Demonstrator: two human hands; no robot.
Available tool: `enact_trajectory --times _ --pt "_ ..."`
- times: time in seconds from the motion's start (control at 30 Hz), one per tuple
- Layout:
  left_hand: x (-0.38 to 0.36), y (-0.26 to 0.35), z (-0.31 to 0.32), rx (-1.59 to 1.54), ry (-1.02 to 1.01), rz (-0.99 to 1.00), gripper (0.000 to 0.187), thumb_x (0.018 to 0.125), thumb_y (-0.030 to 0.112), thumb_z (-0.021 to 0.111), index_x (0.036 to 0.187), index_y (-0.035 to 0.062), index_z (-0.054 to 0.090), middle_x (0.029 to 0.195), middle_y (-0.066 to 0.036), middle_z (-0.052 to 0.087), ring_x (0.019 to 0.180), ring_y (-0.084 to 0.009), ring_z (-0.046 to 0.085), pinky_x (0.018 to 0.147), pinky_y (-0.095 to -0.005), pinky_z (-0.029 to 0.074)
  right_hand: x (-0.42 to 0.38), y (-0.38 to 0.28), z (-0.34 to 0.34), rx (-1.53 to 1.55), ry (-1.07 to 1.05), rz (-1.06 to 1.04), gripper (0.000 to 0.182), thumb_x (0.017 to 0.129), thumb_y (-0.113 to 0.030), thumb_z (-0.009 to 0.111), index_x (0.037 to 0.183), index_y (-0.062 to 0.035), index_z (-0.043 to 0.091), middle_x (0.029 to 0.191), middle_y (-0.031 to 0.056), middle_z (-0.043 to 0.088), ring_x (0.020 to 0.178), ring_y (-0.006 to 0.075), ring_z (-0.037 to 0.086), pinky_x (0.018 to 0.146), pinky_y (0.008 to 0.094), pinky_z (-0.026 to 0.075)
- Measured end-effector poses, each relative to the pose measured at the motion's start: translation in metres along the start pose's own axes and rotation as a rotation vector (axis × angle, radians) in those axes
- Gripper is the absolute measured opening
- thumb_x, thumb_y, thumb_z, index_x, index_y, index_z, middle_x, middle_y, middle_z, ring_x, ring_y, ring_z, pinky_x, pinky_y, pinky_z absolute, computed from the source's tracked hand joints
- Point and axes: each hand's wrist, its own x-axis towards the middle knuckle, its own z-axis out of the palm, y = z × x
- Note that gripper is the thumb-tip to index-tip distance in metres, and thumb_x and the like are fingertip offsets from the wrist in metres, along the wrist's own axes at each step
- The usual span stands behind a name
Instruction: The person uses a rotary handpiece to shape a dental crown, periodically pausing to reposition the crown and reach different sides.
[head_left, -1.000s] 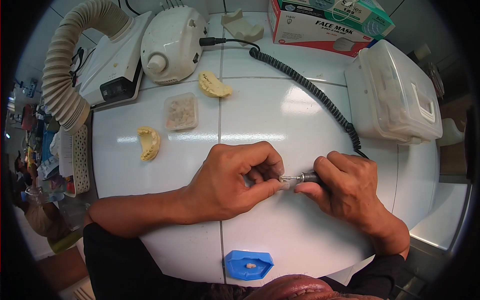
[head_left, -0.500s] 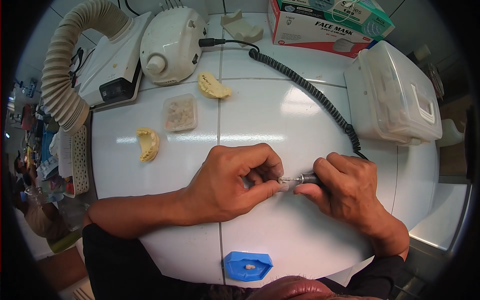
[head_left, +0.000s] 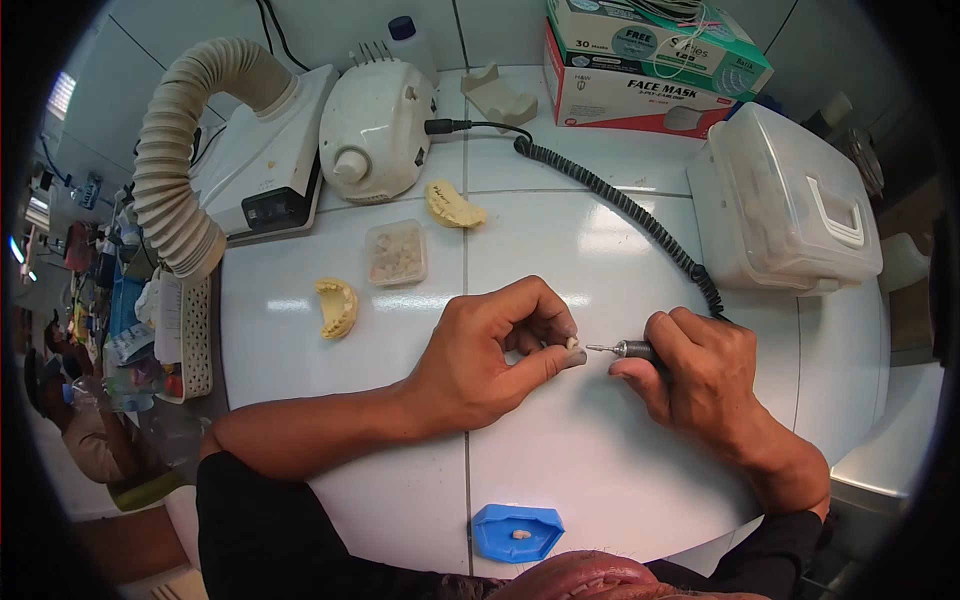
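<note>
My left hand [head_left: 490,345] is closed in a pinch on a small whitish, tooth-like piece [head_left: 572,343], mostly covered by thumb and fingertips. The fingertips look dusted grey-white. Wrapped in my right hand [head_left: 708,368] is a dental handpiece [head_left: 634,349], its thin metal bur pointing left. A narrow gap separates the bur tip from the piece. A black coiled cord [head_left: 620,200] runs from near my right hand to the white control unit [head_left: 375,130]. Close to my body, a blue tray [head_left: 490,545] holds a small pale piece [head_left: 521,535].
Two yellowish dental casts [head_left: 340,308] and a clear box [head_left: 396,278] of small pale pieces lie left of centre. A hose [head_left: 165,170] arches at far left. Face mask boxes [head_left: 640,95] and a lidded plastic case [head_left: 785,200] stand behind. A person [head_left: 95,440] is at far left.
The bur has drawn back to the right, from touching the piece at my left fingertips to a small gap. The whole view has shifted slightly.
</note>
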Motion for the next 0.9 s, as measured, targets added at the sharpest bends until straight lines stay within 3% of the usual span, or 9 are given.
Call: enact_trajectory --times 0.2,0.43,0.53,0.67,0.9 --pt "0.001 -0.002 0.004 -0.033 -0.016 -0.031 0.015 0.105 0.004 0.077 0.117 -0.0008 0.069 0.109 -0.006 0.075 0.099 -0.0086 0.071 0.089 -0.026 0.058 0.004 0.016 0.01 -0.096 0.15 0.119 0.048 0.099 -0.053 0.08 0.081 -0.0106 0.066 0.069 0.0059 0.066 0.051 0.028 0.064 0.048 0.0417 0.05" --pt "0.005 -0.011 0.008 -0.093 -0.008 0.019 0.016 0.108 0.004 0.073 0.123 -0.0006 0.068 0.113 -0.006 0.075 0.107 -0.0101 0.071 0.096 -0.0272 0.058 0.001 0.013 0.016 -0.17 0.231 0.062 0.049 0.1 -0.053 0.08 0.081 -0.0103 0.066 0.069 0.0051 0.065 0.054 0.0272 0.066 0.049 0.0416 0.052" --pt "0.007 -0.003 0.006 -0.113 0.0 -0.002 0.017 0.109 0.004 0.071 0.125 -0.0006 0.068 0.116 -0.006 0.075 0.111 -0.0118 0.072 0.094 -0.0278 0.058 0.003 0.011 0.016 -0.197 0.205 0.079 0.049 0.101 -0.053 0.078 0.081 -0.0101 0.067 0.07 0.0058 0.067 0.054 0.0281 0.067 0.05 0.0416 0.054" --pt "0.008 -0.009 0.005 -0.22 0.005 0.035 0.018 0.109 0.004 0.07 0.127 -0.0005 0.068 0.12 -0.008 0.073 0.114 -0.0148 0.074 0.09 -0.0289 0.059 0.015 0.001 0.014 -0.193 0.074 0.267 0.052 0.106 -0.055 0.071 0.084 -0.0086 0.072 0.07 0.0106 0.073 0.057 0.0339 0.073 0.054 0.0456 0.059" --pt "0.007 -0.013 0.001 -0.364 -0.013 -0.003 0.02 0.107 0.001 0.071 0.125 -0.0002 0.065 0.122 -0.01 0.072 0.117 -0.0201 0.077 0.089 -0.0289 0.061 0.024 -0.005 0.01 -0.176 0.043 0.345 0.051 0.106 -0.055 0.072 0.084 -0.0083 0.071 0.067 0.0106 0.072 0.056 0.0334 0.071 0.052 0.046 0.056"
